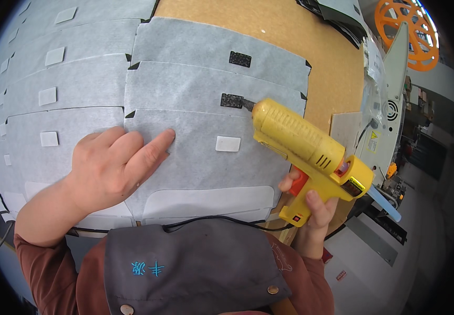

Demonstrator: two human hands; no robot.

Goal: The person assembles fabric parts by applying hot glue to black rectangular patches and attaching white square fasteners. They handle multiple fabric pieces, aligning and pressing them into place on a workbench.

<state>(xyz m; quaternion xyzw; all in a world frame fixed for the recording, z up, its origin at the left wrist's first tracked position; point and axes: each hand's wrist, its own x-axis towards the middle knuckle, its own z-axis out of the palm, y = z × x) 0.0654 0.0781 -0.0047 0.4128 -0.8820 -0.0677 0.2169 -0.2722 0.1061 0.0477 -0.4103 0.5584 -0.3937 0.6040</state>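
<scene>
Now the right hand (318, 209) grips the yellow glue gun (301, 135), nozzle (247, 105) at a black patch (230, 101) on the grey sheet (182, 84). Left hand (110, 165): forefinger out, others curled, palm hidden, can't tell what's inside.

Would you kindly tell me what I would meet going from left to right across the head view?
A left-side white patch, the left grip, the central white patch, the yellow glue gun, then the orange spoked wheel.

Pale grey floor (369, 273) spreads right of the brown tabletop (337, 68).
</scene>
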